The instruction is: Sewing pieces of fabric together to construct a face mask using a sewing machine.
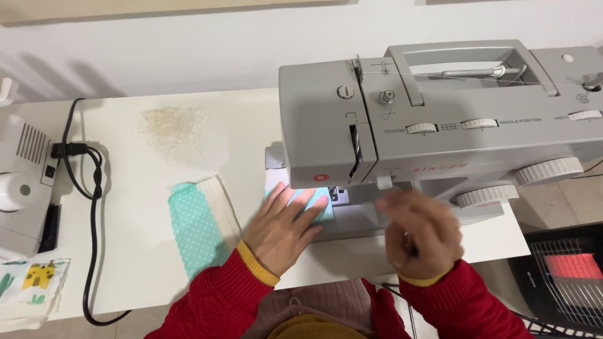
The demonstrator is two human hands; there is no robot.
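left hand (282,227) flat, fingers (300,202) spread wide, pressing mint-green dotted cotton fabric (196,229) onto the white counter (144,188) at frame centre, steadying it under the grey sewing machine (440,119); right hand (419,235) blurred, fingers curled, grip unclear.

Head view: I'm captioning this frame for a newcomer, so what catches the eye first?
A big grey sewing machine fills the upper right. The left hand lies flat on mint dotted fabric beside its needle; the right hand is blurred below it. At far right, a heater glows red.
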